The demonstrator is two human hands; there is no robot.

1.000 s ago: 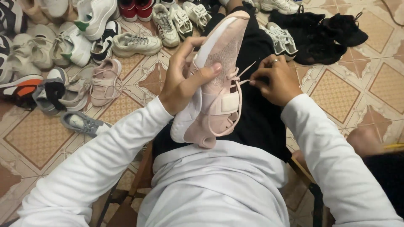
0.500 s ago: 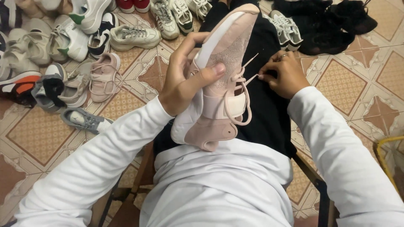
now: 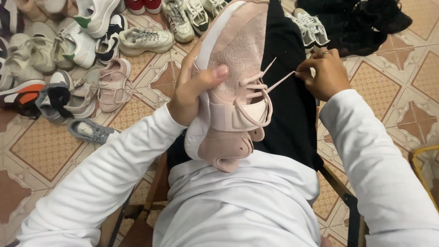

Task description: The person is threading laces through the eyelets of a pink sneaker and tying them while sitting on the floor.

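A pale pink knit sneaker (image 3: 235,77) with a white sole lies on my lap, toe pointing away from me. My left hand (image 3: 194,89) grips it from the left side, thumb pressed across the upper. My right hand (image 3: 322,73) pinches the end of the pink shoelace (image 3: 279,81) and holds it taut out to the right of the shoe. The lace is threaded through the eyelets and loops loosely over the tongue. I am seated, in a white long-sleeved top and black trousers.
Many loose shoes (image 3: 82,59) lie on the patterned tiled floor (image 3: 45,146) at the left and top: white, grey and pink sneakers. Black shoes (image 3: 361,27) sit at the upper right. A yellow rim (image 3: 418,169) shows at the right edge. Chair frame (image 3: 350,201) under me.
My right hand has drawn the lace further out to the right, away from the shoe. The left hand keeps its grip, and the shoe has shifted slightly upward in view.
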